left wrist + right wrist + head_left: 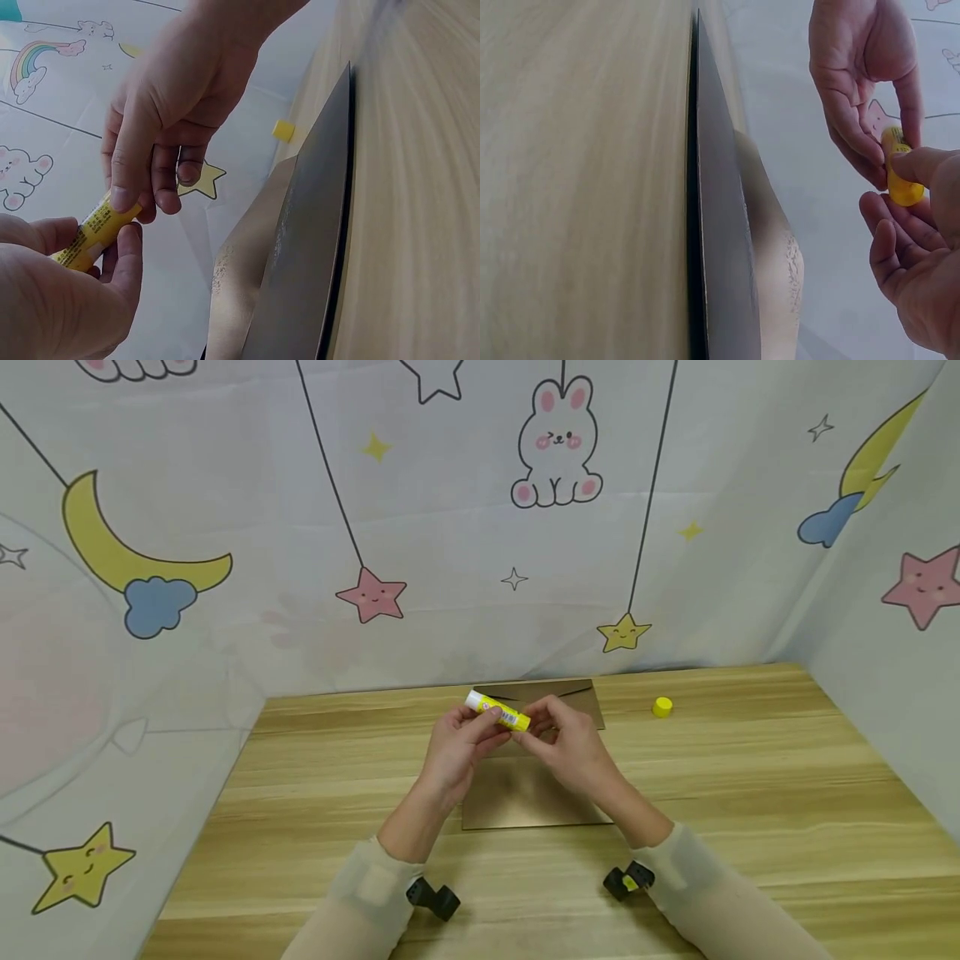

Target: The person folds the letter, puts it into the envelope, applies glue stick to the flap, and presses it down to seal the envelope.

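Note:
A yellow glue stick [512, 717] with a white end is held over a bronze-coloured envelope [540, 797]. My left hand [456, 747] grips it round the middle, thumb along the printed label. At the yellow end, the thumb and fingers of my right hand [566, 743] pinch the tube, as the left wrist view also shows on the glue stick [101, 225]. The envelope lies on the table with its flap [251, 247] raised; shiny speckled streaks show on the flap. The white end points up and left, away from the right hand.
A yellow cap [662, 707] stands on the wooden table [750, 793] to the right, beyond the envelope. A white curtain [450, 510] printed with stars, moons and a rabbit closes off the back and sides. Small black devices [435, 899] sit at both wrists.

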The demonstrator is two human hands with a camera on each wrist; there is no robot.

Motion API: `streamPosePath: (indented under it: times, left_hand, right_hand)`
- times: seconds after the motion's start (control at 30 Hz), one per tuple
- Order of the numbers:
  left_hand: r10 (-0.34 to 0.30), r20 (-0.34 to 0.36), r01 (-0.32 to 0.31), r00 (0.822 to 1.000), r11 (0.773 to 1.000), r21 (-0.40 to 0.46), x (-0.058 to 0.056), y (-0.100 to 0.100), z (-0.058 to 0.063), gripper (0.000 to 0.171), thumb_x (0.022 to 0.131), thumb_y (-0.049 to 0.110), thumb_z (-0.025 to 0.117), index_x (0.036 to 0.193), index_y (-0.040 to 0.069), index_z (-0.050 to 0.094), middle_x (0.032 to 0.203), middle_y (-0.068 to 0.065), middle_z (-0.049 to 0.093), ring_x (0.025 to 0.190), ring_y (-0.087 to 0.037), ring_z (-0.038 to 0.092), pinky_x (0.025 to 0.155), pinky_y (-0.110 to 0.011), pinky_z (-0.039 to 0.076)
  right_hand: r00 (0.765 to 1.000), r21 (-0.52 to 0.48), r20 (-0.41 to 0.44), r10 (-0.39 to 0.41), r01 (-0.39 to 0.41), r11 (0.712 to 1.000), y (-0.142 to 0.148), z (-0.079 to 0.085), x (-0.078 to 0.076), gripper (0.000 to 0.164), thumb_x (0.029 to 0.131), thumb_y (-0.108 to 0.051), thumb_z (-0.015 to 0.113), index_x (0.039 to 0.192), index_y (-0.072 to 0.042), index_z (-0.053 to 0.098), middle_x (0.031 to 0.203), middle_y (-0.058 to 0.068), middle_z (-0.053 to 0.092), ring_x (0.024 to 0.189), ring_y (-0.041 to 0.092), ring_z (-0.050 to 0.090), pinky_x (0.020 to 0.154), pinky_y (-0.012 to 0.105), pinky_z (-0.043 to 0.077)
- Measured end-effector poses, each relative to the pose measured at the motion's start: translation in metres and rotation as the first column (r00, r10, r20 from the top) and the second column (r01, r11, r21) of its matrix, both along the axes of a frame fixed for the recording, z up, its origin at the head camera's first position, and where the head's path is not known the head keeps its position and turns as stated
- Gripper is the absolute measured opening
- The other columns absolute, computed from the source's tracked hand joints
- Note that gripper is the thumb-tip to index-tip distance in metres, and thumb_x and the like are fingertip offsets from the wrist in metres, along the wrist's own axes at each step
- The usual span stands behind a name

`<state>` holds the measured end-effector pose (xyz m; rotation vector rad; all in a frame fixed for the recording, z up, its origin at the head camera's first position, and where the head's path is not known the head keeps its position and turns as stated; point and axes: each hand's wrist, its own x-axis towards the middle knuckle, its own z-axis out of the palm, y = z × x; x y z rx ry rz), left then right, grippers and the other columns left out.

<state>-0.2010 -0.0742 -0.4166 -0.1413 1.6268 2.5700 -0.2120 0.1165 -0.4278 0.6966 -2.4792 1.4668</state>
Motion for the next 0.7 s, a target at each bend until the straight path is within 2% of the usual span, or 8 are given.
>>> streamPosePath:
  times: [0.13, 0.23, 0.37, 0.43, 0.5, 0.6, 0.7]
  left_hand:
    - [-0.001, -0.008, 0.001, 1.000, 1.000, -0.001, 0.0002, 0.0008, 0.0008, 0.022, 0.103, 0.001, 0.067, 0.120, -0.009, 0.057, 0.109, -0.016, 0.069, 0.093, -0.019, 0.075, 0.085, -0.030, 0.062]
    - [0.000, -0.007, 0.000, 1.000, 1.000, 0.003, 0.0000, 0.0012, 0.0000, 0.022, 0.102, 0.000, 0.068, 0.119, -0.009, 0.057, 0.108, -0.016, 0.068, 0.092, -0.019, 0.074, 0.084, -0.029, 0.062]
    - [-0.002, -0.009, 0.002, 1.000, 1.000, 0.001, 0.0002, 0.0014, -0.0012, 0.022, 0.102, 0.000, 0.069, 0.118, -0.008, 0.057, 0.106, -0.015, 0.068, 0.092, -0.019, 0.074, 0.084, -0.029, 0.062]
    - [-0.004, -0.014, 0.003, 1.000, 1.000, -0.004, 0.0002, 0.0014, -0.0019, 0.023, 0.101, 0.001, 0.070, 0.118, -0.008, 0.057, 0.106, -0.015, 0.068, 0.092, -0.019, 0.074, 0.084, -0.029, 0.062]
    - [-0.004, -0.020, 0.003, 1.000, 1.000, -0.008, 0.0003, 0.0014, -0.0020, 0.025, 0.101, 0.002, 0.070, 0.119, -0.009, 0.056, 0.107, -0.016, 0.068, 0.092, -0.019, 0.074, 0.084, -0.029, 0.062]
    - [-0.001, -0.023, 0.001, 1.000, 1.000, -0.012, 0.0001, 0.0014, -0.0020, 0.027, 0.101, 0.003, 0.071, 0.121, -0.009, 0.056, 0.109, -0.017, 0.068, 0.093, -0.020, 0.074, 0.085, -0.030, 0.062]
    - [0.003, -0.027, -0.004, 1.000, 1.000, -0.017, 0.0000, 0.0014, -0.0015, 0.027, 0.101, 0.003, 0.071, 0.121, -0.009, 0.057, 0.109, -0.017, 0.068, 0.093, -0.021, 0.074, 0.086, -0.030, 0.062]
  right_hand:
    - [0.998, -0.054, 0.054, 0.014, -0.011, 0.998, 0.0010, -0.0005, -0.0012, 0.025, 0.094, -0.013, 0.084, 0.113, -0.008, 0.069, 0.098, 0.001, 0.073, 0.082, 0.015, 0.070, 0.067, 0.028, 0.058]
    - [0.989, -0.114, 0.139, 0.042, -0.027, 0.993, 0.0022, -0.0008, -0.0028, 0.023, 0.095, -0.012, 0.083, 0.113, -0.005, 0.070, 0.097, 0.004, 0.074, 0.082, 0.019, 0.071, 0.069, 0.028, 0.059]
    - [0.955, -0.211, 0.277, 0.103, -0.044, 0.976, 0.0041, -0.0005, -0.0044, 0.022, 0.097, -0.011, 0.079, 0.114, -0.001, 0.070, 0.097, 0.012, 0.075, 0.083, 0.028, 0.073, 0.075, 0.040, 0.063]
    - [0.944, -0.236, 0.305, 0.123, -0.050, 0.970, 0.0047, 0.0000, -0.0044, 0.023, 0.098, -0.010, 0.078, 0.116, 0.000, 0.069, 0.098, 0.015, 0.074, 0.084, 0.031, 0.074, 0.078, 0.046, 0.063]
    - [0.959, -0.203, 0.260, 0.111, -0.058, 0.978, 0.0046, -0.0011, -0.0047, 0.027, 0.097, -0.009, 0.080, 0.119, 0.000, 0.067, 0.099, 0.014, 0.074, 0.085, 0.029, 0.073, 0.078, 0.043, 0.063]
    - [0.993, -0.086, 0.097, 0.073, -0.064, 0.994, 0.0029, -0.0014, -0.0031, 0.034, 0.094, -0.007, 0.083, 0.121, -0.001, 0.064, 0.100, 0.009, 0.073, 0.085, 0.021, 0.072, 0.074, 0.033, 0.062]
    - [0.998, 0.009, -0.058, 0.034, -0.034, 0.999, 0.0005, -0.0022, -0.0016, 0.034, 0.091, -0.006, 0.085, 0.118, -0.003, 0.063, 0.099, 0.004, 0.071, 0.083, 0.014, 0.070, 0.070, 0.027, 0.060]
